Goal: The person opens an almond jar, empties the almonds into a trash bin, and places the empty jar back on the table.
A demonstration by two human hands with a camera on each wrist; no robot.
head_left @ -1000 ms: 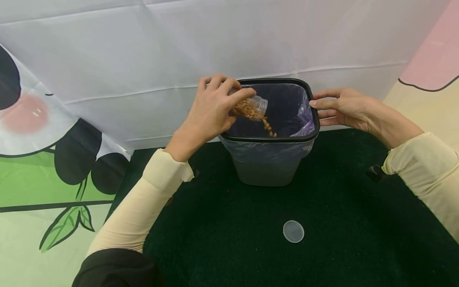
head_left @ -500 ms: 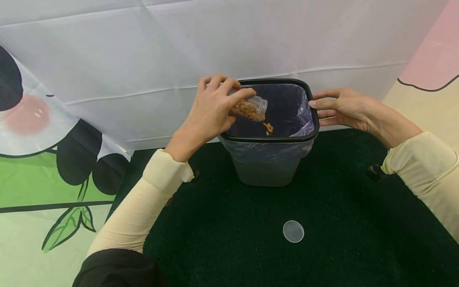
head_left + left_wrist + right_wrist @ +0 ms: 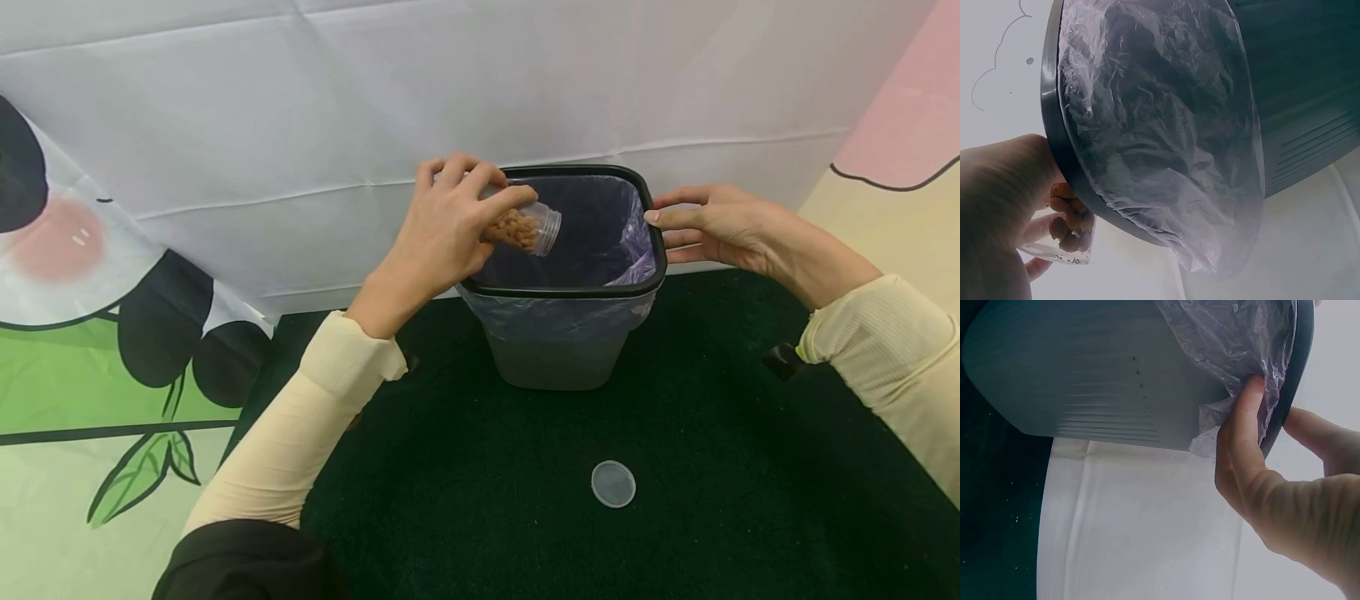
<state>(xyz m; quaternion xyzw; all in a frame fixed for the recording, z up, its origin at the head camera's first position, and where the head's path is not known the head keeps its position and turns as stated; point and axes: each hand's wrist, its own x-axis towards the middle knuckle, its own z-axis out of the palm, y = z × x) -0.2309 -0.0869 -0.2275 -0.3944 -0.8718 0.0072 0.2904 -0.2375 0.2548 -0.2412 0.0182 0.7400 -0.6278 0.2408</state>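
My left hand (image 3: 446, 223) grips a clear plastic jar (image 3: 550, 232), tilted with its open mouth over a grey trash can (image 3: 558, 364). Small brown pieces (image 3: 514, 229) lie along the jar's lower side. The left wrist view shows the jar's base (image 3: 1089, 250) beyond the can's dark rim (image 3: 1054, 112). A thin translucent bag (image 3: 551, 317) lines the can and folds down outside it. My right hand (image 3: 720, 223) pinches the rim at the right, its thumb on top; in the right wrist view its fingers (image 3: 1247, 434) press the bag against the outer wall.
A round translucent lid (image 3: 613, 484) lies on the dark green carpet (image 3: 480, 500) in front of the can. Behind it hangs a white cloth (image 3: 300, 150). Printed cartoon panels (image 3: 67, 375) stand at the left.
Brown pieces were falling from the jar's mouth in both earlier frames; none are seen falling now. Fewer pieces show near the mouth. Both hands have stayed in nearly the same place.
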